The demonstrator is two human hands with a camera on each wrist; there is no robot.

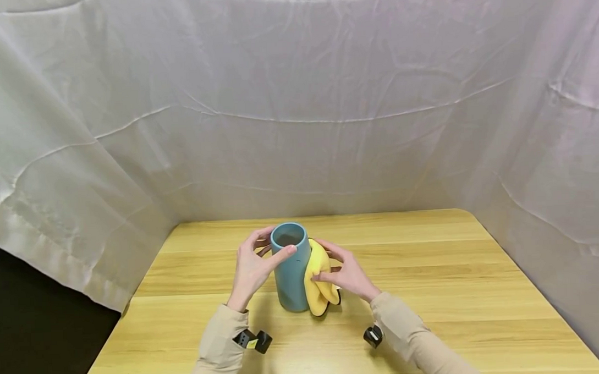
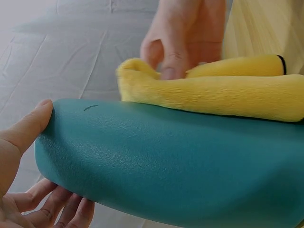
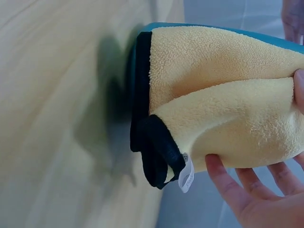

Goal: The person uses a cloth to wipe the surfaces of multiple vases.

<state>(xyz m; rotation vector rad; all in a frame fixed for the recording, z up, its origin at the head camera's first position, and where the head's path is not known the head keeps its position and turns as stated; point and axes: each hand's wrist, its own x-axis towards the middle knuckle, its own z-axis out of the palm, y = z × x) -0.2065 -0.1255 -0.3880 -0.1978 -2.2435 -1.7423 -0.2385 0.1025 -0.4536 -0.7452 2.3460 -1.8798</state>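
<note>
A tall blue-green cylindrical vase (image 1: pixel 291 281) stands upright on the table, its round mouth facing up. My left hand (image 1: pixel 255 265) grips it near the rim, thumb (image 2: pixel 29 124) across the near side and fingers behind. A small dark mark shows just below the rim. Against the vase's right side lies a yellow plush cloth (image 1: pixel 316 282) with dark edging and a white tag (image 3: pixel 186 175). My right hand (image 1: pixel 346 272) pinches the cloth between thumb and fingers, holding it along the vase wall. In the right wrist view the cloth hangs in folds and covers most of the vase.
The wooden table (image 1: pixel 431 270) extends to both sides and toward the front. Pale grey curtains (image 1: pixel 318 153) enclose the back and sides. A dark area (image 1: pixel 36 317) lies beyond the table's left edge. Both wrists wear small black cameras (image 1: pixel 373 336).
</note>
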